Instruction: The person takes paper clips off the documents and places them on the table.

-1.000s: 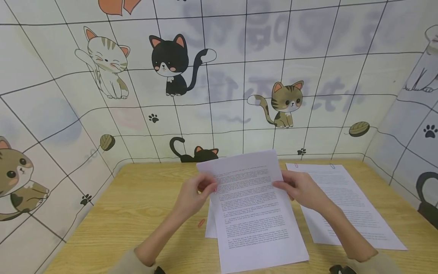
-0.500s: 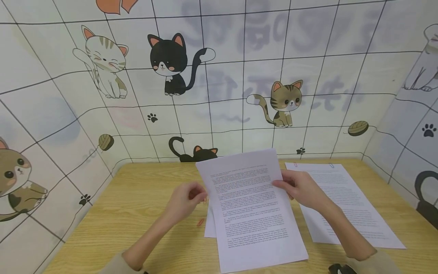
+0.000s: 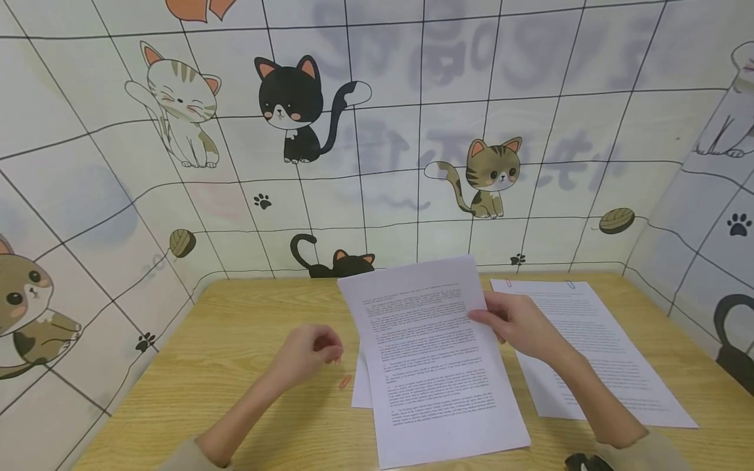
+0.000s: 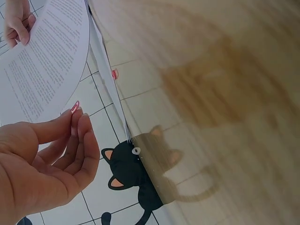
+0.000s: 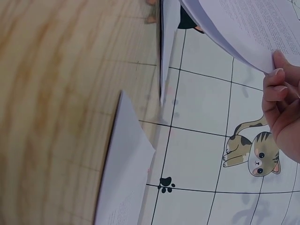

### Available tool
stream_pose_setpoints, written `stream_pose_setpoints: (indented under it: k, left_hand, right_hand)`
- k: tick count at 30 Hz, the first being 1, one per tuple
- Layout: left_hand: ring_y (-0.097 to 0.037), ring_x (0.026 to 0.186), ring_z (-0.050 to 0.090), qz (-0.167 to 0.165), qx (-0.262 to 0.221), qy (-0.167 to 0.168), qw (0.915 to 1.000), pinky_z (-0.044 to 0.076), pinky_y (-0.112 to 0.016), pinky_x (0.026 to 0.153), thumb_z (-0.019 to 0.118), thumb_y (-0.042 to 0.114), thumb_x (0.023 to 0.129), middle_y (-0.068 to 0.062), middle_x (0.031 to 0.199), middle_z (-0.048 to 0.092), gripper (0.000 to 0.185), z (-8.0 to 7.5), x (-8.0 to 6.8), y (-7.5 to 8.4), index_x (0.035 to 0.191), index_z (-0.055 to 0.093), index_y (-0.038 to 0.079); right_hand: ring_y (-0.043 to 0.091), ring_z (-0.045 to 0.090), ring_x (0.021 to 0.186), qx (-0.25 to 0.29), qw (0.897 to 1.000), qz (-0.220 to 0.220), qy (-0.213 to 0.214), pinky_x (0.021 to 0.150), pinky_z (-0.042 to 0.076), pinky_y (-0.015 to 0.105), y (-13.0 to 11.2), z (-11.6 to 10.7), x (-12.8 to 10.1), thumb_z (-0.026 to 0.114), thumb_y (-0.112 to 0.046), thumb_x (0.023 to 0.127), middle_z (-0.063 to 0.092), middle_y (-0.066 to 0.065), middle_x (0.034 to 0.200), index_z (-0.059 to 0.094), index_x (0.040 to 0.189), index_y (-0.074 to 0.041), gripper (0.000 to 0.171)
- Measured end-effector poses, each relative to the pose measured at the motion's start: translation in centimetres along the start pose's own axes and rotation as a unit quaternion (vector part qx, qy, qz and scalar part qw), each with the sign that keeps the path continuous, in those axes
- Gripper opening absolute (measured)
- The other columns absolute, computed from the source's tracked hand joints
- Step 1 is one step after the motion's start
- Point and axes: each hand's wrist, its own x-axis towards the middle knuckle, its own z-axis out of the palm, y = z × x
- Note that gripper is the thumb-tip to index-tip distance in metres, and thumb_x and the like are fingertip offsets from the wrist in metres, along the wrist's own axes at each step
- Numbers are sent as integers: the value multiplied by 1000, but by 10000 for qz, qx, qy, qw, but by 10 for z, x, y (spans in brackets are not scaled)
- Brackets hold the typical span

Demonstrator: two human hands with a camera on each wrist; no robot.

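My right hand [image 3: 518,324] pinches the right edge of a printed sheet of paper [image 3: 430,366], thumb in front. The sheet's upper part is lifted and tilted; its lower end lies toward me. Left of the sheet, my left hand [image 3: 306,353] is apart from it and pinches a small red paper clip [image 4: 75,107] between thumb and fingertips, clearest in the left wrist view. A second red paper clip [image 3: 345,381] lies on the table just beyond those fingers. Under the lifted sheet, another white sheet [image 3: 361,386] shows only at its left edge.
On the right of the wooden table [image 3: 235,340] lies a printed stack [image 3: 612,366] with a pink clip [image 3: 509,284] and a blue clip [image 3: 571,285] on its top edge. A cat-patterned wall covering [image 3: 389,196] rises behind the table and at both sides.
My left hand has let go of the sheet's left edge and moved left and down, carrying the red paper clip. The right hand still holds the sheet in the same place.
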Motion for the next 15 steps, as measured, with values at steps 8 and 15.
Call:
stream_pose_setpoints:
  k: [8, 15]
  left_hand:
    - [-15, 67, 59, -20, -92, -381, 9992, 48, -24, 59, 72, -4, 88, -2, 74, 66, 8, -3, -6, -5, 83, 69, 2]
    - [-16, 67, 61, -91, -204, -630, 9978, 48, -24, 58, 72, -4, 88, -5, 75, 69, 6, 0, -3, -10, 84, 69, 0]
  right_hand:
    - [9, 49, 48, 23, 10000, -17, -41, 42, 34, 23, -1, 1, 0, 68, -13, 97, 68, -4, 83, 67, 122, -8, 25]
    - [15, 51, 48, 51, 9999, 66, -58, 42, 34, 23, -1, 1, 0, 67, -13, 98, 69, -3, 84, 67, 122, -8, 24]
